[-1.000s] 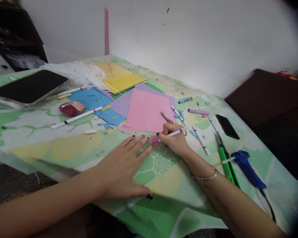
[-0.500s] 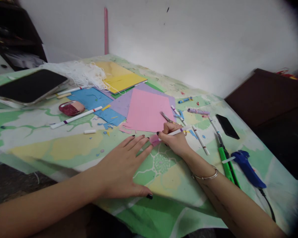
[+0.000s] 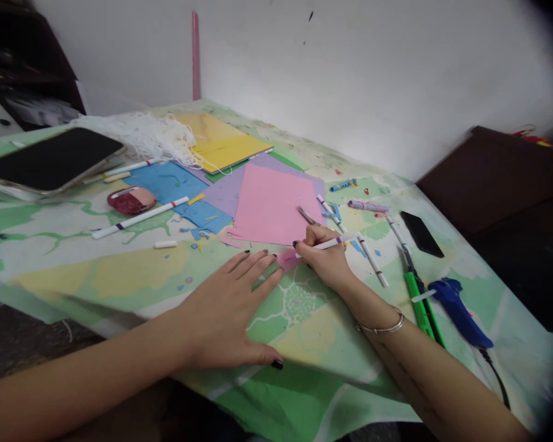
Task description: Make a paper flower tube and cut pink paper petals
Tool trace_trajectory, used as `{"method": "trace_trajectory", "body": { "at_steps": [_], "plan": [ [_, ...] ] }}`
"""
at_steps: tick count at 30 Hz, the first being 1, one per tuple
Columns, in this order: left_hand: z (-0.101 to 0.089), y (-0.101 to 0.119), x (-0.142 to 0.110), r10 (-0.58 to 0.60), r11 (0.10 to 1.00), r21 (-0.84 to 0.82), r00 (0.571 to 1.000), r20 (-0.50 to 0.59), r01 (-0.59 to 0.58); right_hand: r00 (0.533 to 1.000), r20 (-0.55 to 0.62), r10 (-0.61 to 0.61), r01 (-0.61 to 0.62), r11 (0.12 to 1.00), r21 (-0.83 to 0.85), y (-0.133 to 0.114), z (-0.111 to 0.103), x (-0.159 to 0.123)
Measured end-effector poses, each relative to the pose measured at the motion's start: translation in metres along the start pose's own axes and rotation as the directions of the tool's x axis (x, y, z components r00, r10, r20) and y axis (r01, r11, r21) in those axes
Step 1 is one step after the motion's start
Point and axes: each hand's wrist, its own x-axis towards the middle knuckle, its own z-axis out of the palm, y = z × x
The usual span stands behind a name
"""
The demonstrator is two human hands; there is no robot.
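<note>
My left hand (image 3: 233, 307) lies flat with fingers spread on the patterned tablecloth (image 3: 96, 270), its fingertips at the left edge of a small pink paper piece (image 3: 286, 259). My right hand (image 3: 325, 255) is closed around a white felt-tip marker (image 3: 329, 243) with a purple band, its tip end over that paper. Behind the right hand lies a pair of scissors (image 3: 306, 215), its handles partly hidden by the hand. They rest on a larger pink sheet (image 3: 274, 202), on top of a purple sheet (image 3: 223, 193).
To the right lie a green cutter (image 3: 419, 304), a blue glue gun (image 3: 461, 313) with a cord, and a black phone (image 3: 421, 234). Left are a tablet-like device (image 3: 50, 159), white yarn (image 3: 142, 138), a maroon case (image 3: 131, 200) and markers. Yellow sheets (image 3: 230, 144) lie at the back.
The right hand and marker have shifted slightly to the right, and a dark mark now shows on the small pink paper. The left hand stays in place.
</note>
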Motion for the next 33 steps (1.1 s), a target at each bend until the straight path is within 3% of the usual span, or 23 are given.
{"method": "trace_trajectory", "body": {
  "at_steps": [17,27,33],
  "plan": [
    [0.0006,-0.0001,0.0,0.0,1.0,-0.004,1.0,-0.006,0.0,0.997,-0.028,-0.067,0.064,0.993,-0.096,-0.0016,0.0006,0.0011],
    [-0.001,0.0003,0.0011,-0.004,1.0,-0.001,1.0,0.019,0.004,1.0,-0.023,-0.006,0.006,1.0,0.005,-0.0011,0.0004,0.0001],
    [-0.0015,0.0,0.0012,-0.006,1.0,0.015,1.0,0.024,0.005,0.999,-0.011,-0.033,0.033,0.999,-0.033,-0.0031,0.0007,0.0006]
  ]
}}
